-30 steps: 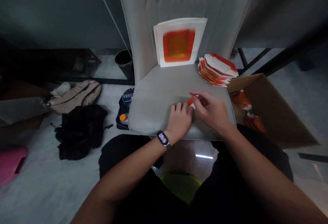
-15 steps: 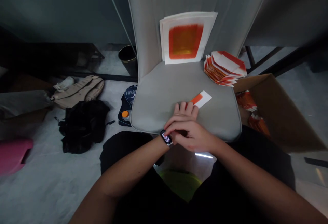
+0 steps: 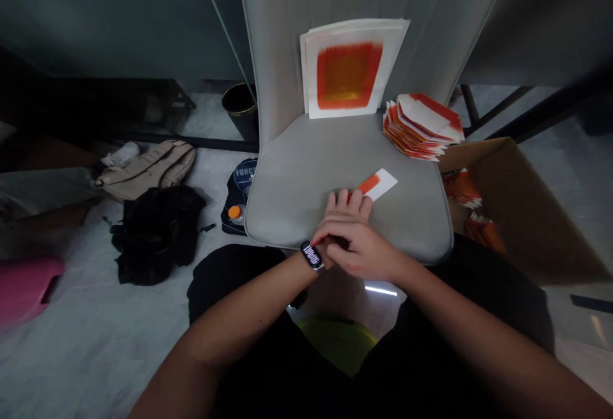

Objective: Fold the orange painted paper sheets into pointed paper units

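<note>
- Left hand (image 3: pixel 345 213): flat and open on the chair seat, fingers (image 3: pixel 343 199) loosely apart, tips against the orange end of the paper strip, no pinch.
- Right hand (image 3: pixel 360 250): draped across the back of the left hand, near the smartwatch (image 3: pixel 312 256); grip cannot be told, palm hidden.
- Paper strip (image 3: pixel 378 184): white with orange end, lying flat on the grey upholstered chair seat (image 3: pixel 306 176), just ahead of the left fingertips.
- Sheaf of papers (image 3: pixel 347 71): orange square printed, upright against the backrest.
- Pile of folded orange-and-white paper pieces (image 3: pixel 421 128): on the seat's far right corner.
- Cardboard box (image 3: pixel 517 214): right of the chair, similar pieces inside.
</note>
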`<state>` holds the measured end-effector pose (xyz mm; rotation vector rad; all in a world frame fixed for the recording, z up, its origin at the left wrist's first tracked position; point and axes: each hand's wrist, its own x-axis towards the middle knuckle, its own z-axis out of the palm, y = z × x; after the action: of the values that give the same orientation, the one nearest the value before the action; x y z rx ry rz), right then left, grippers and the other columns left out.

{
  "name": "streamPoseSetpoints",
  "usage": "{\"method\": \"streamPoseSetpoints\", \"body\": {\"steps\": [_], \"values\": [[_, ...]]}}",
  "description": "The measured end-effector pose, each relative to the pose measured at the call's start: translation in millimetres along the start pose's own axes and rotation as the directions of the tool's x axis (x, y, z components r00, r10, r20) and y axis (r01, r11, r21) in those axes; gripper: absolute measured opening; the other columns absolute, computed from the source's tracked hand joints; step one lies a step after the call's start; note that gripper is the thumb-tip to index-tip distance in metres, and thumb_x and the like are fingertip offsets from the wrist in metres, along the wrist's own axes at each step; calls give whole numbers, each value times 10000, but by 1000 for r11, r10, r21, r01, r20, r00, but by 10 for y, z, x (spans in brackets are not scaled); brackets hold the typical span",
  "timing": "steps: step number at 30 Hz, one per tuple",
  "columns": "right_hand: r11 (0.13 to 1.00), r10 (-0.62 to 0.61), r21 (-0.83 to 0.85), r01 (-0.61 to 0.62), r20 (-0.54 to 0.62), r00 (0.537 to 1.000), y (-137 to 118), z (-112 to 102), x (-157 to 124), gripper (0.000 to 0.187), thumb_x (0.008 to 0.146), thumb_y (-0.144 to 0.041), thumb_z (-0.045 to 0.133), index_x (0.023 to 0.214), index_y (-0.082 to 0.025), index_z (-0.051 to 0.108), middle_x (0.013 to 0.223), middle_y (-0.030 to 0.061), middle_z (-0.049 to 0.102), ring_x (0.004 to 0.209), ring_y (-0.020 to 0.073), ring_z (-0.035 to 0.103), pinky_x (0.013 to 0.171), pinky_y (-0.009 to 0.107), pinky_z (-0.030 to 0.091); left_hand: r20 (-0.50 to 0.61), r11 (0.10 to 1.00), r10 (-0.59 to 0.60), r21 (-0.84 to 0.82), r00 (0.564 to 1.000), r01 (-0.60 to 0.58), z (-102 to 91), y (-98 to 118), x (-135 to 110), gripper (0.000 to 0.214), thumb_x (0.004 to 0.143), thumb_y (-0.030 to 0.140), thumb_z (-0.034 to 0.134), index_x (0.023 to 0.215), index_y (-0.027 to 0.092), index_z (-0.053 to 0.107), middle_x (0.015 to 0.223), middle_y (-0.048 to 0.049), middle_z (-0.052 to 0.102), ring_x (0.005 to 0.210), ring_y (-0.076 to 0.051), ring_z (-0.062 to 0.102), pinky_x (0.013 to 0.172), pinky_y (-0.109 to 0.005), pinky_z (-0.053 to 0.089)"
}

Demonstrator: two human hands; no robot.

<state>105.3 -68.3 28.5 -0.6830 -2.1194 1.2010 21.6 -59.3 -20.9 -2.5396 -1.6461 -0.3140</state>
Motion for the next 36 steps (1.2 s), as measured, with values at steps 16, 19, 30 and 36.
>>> {"method": "streamPoseSetpoints", "body": {"steps": [16, 19, 30, 36], "values": [[1000, -4, -24, 6, 75, 997, 7, -26, 1, 275, 840, -86, 515, 882, -215, 755, 899, 30, 710, 838, 160, 620, 842, 351, 487, 27, 999, -45, 2, 999, 45, 133, 43, 32, 209, 914, 134, 591, 1035, 252, 715, 1037, -93, 592, 911, -261, 509, 729, -452, 394], [1000, 9, -27, -7, 69, 998, 9, -19, 1, 272, 837, -76, 520, 893, -216, 747, 892, 28, 713, 839, 162, 621, 832, 346, 487, 50, 999, -53, 7, 997, 53, 113, 49, 27, 232, 905, 147, 604, 1056, 285, 714, 1058, -84, 593, 940, -264, 514, 750, -455, 414], [999, 15, -32, -13, 57, 998, 20, -18, 0, 283, 839, -65, 519, 913, -214, 748, 900, 27, 731, 856, 165, 642, 848, 346, 497, 65, 999, -44, 26, 997, 43, 19, 45, 14, 266, 942, 129, 542, 1090, 275, 708, 1078, -81, 598, 950, -261, 526, 758, -454, 429], [1000, -28, -2, 28, 48, 998, 13, -22, -10, 317, 822, -55, 515, 962, -219, 748, 931, 28, 738, 888, 167, 659, 859, 346, 511, 72, 999, -27, 36, 997, 24, 52, 41, 25, 258, 978, 146, 513, 1096, 268, 708, 1084, -86, 608, 960, -259, 535, 759, -449, 441]]}}
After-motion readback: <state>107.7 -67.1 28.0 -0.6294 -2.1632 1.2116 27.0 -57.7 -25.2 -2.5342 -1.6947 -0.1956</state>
